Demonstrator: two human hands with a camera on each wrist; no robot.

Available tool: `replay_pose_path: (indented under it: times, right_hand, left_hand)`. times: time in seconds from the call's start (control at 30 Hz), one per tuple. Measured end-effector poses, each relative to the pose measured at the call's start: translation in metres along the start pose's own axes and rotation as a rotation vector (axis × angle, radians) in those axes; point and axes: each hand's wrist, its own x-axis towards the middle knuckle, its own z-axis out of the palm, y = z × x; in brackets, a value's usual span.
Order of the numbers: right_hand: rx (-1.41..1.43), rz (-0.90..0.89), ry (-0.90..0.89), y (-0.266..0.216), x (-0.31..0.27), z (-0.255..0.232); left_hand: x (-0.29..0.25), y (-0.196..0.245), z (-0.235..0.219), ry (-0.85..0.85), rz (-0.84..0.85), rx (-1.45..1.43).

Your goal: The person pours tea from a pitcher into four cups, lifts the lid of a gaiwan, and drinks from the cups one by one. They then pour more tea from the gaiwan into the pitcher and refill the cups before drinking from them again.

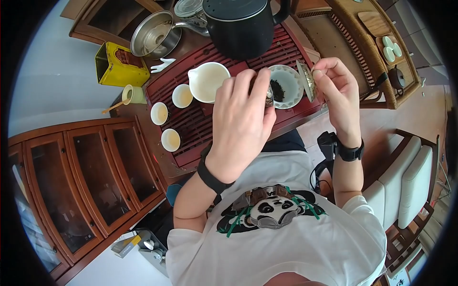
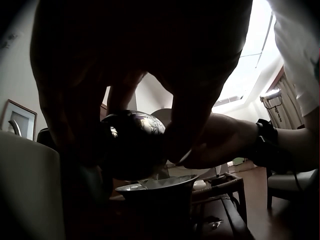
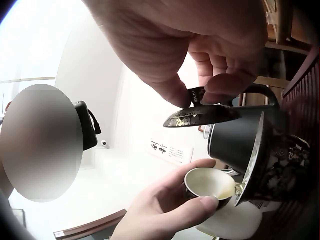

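Red slatted tea tray [image 1: 193,125] busy; left hand [image 1: 242,117] pinches small cup [image 3: 204,181], tipped at rim of bowl [image 1: 293,85] holding dark leaves [image 1: 277,90]! Right hand [image 1: 338,90] pinches lid [image 1: 306,82] by knob, tilted alongside. Overtipping could dribble liquid outside; slipping knob could chip bowl.

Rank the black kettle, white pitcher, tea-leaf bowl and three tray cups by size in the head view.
1. Black kettle
2. White pitcher and tea-leaf bowl: too close to rank; bowl partly hidden
3. Three tray cups: similar

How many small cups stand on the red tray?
3: one cup beside the white pitcher, one cup farther left, one cup lowest in the head view. The left hand may hide more.
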Motion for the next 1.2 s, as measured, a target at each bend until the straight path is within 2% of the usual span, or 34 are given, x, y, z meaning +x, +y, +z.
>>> replay_pose_path:
  times: [0.2,0.33,0.43,0.5,0.53,0.63,0.7,0.9,0.97,1.03,1.2]
  right_hand:
    - [0.036,-0.020,0.003,-0.001,-0.003,0.001]
    - [0.064,0.000,-0.018,0.002,-0.001,0.000]
    - [0.202,0.056,-0.012,0.010,0.002,-0.001]
    - [0.241,0.068,-0.020,0.011,0.004,0.000]
    - [0.284,0.080,-0.023,0.011,0.004,0.000]
    - [0.350,0.080,-0.025,0.014,0.006,0.004]
    - [0.352,0.075,-0.056,0.018,0.006,0.002]
    - [0.328,0.068,-0.089,0.019,0.006,0.001]
    - [0.314,0.079,-0.067,0.019,0.006,0.002]
    - [0.300,0.055,-0.077,0.018,0.006,0.000]
    - [0.295,0.048,-0.038,0.015,0.003,0.004]
  left_hand:
    - [0.011,-0.001,0.005,-0.067,0.135,0.138]
    - [0.011,-0.001,0.005,-0.026,0.157,0.144]
    - [0.003,-0.003,-0.004,0.032,0.102,0.027]
    - [-0.009,-0.007,-0.004,0.133,-0.018,-0.084]
    - [-0.017,-0.010,-0.004,0.194,-0.024,-0.112]
    - [-0.043,-0.009,-0.012,0.226,-0.209,-0.228]
    - [-0.060,-0.015,-0.016,0.247,-0.217,-0.161]
    - [-0.088,-0.035,-0.008,0.231,-0.387,-0.133]
    - [-0.090,-0.043,-0.003,0.235,-0.378,-0.100]
    - [-0.089,-0.048,0.000,0.220,-0.327,0.113]
    - [-0.089,-0.056,0.002,0.178,-0.347,0.160]
